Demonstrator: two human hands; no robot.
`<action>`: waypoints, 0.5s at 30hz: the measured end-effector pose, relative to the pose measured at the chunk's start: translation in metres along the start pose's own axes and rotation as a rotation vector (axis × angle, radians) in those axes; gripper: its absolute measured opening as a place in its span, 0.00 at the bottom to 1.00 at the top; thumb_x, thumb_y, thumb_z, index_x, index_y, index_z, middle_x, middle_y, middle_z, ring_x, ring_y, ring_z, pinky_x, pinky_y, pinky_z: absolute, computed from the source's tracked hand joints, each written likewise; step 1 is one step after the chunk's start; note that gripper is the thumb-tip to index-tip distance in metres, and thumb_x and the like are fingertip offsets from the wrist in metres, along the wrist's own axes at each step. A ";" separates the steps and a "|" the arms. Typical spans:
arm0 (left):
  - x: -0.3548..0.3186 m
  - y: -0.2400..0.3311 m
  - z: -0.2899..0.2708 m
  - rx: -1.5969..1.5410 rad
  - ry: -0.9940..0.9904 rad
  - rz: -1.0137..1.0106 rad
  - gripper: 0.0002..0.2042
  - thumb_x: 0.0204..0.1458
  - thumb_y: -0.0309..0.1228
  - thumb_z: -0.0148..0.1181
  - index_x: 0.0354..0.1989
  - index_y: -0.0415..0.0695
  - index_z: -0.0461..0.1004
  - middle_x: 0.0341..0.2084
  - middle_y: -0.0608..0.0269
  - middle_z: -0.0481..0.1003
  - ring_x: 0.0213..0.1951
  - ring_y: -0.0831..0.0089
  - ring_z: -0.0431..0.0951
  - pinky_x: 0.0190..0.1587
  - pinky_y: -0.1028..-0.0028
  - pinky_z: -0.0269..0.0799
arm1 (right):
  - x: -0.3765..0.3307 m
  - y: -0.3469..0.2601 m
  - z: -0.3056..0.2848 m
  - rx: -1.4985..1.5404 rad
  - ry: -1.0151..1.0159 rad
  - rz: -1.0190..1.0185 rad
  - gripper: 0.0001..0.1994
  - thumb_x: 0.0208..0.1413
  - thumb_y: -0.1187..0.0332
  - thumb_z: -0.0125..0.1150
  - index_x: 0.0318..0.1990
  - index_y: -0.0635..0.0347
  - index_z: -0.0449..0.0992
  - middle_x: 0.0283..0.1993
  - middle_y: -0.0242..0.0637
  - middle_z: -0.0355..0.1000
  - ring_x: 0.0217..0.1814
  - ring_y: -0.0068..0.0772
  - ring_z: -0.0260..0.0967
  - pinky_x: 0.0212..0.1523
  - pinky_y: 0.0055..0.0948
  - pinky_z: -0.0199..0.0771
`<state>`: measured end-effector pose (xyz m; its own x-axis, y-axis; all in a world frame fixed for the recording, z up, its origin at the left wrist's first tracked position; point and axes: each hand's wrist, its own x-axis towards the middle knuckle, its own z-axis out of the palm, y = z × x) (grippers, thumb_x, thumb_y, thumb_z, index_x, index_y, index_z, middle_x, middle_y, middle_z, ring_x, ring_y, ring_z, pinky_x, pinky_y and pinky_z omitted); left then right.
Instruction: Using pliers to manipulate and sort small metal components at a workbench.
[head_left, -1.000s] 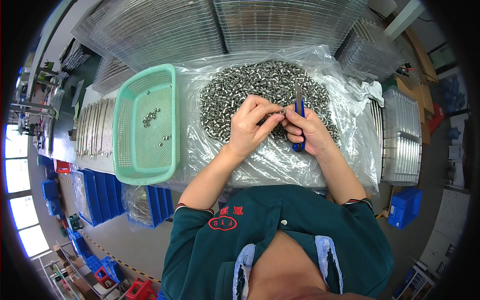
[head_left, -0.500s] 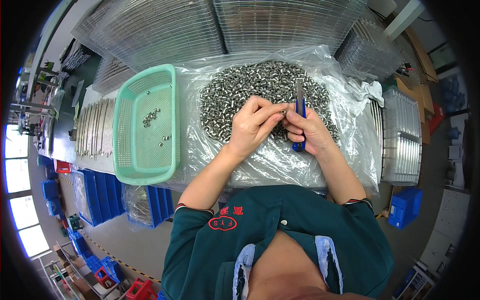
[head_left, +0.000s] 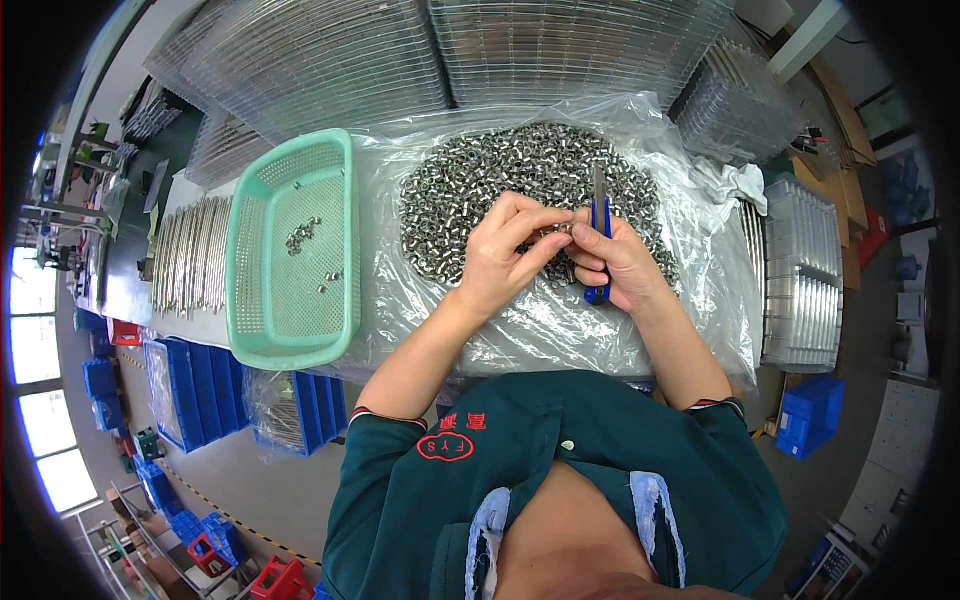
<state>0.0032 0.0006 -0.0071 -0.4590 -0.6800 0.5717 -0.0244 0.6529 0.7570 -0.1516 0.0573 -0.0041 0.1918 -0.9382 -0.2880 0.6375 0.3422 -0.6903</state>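
My left hand (head_left: 508,248) pinches a small shiny metal fitting (head_left: 565,229) between thumb and forefinger. Fingertips of both hands meet at this piece and partly cover it. My right hand (head_left: 622,262) is closed round a blue utility knife (head_left: 600,222), whose blade end points away from me. Beneath and beyond both hands spreads a wide heap of small metal fittings (head_left: 530,150) on clear plastic sheeting (head_left: 500,335). To the left stands a pale green plastic basket (head_left: 292,352) with a few loose fittings on its bottom.
Stacked clear plastic trays (head_left: 330,70) line the far side of the table. More trays (head_left: 803,275) stand at the right, near a crumpled white cloth (head_left: 735,185). Metal rods (head_left: 190,255) lie left of the basket. Blue bins (head_left: 200,390) sit below the table's left side.
My left thumb and forefinger have parted slightly, and more of the metal fitting shows between them. The knife and my right hand stay nearly in place.
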 end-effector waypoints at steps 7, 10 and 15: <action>0.000 -0.001 0.001 0.013 0.047 0.015 0.09 0.41 0.22 0.62 0.33 0.38 0.72 0.28 0.60 0.68 0.28 0.73 0.73 0.26 0.78 0.73 | 0.001 0.000 0.002 -0.031 0.018 -0.026 0.09 0.51 0.68 0.58 0.37 0.60 0.69 0.20 0.20 0.57 0.17 0.07 0.50 0.13 0.09 0.49; -0.002 -0.004 0.002 0.022 0.037 0.032 0.11 0.40 0.20 0.61 0.34 0.39 0.71 0.28 0.61 0.68 0.28 0.75 0.71 0.26 0.79 0.70 | 0.001 0.000 0.002 -0.054 0.032 -0.034 0.09 0.50 0.69 0.58 0.38 0.61 0.70 0.20 0.20 0.58 0.17 0.07 0.50 0.13 0.09 0.49; -0.002 0.000 0.002 -0.002 0.020 0.003 0.13 0.40 0.18 0.60 0.36 0.40 0.70 0.29 0.61 0.68 0.27 0.76 0.70 0.27 0.81 0.67 | 0.000 -0.003 0.002 -0.047 0.070 -0.034 0.09 0.50 0.71 0.58 0.38 0.62 0.71 0.22 0.21 0.59 0.16 0.08 0.50 0.13 0.09 0.50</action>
<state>0.0019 0.0024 -0.0091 -0.4411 -0.6844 0.5805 -0.0214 0.6547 0.7556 -0.1516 0.0565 -0.0007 0.1172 -0.9439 -0.3087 0.6069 0.3141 -0.7301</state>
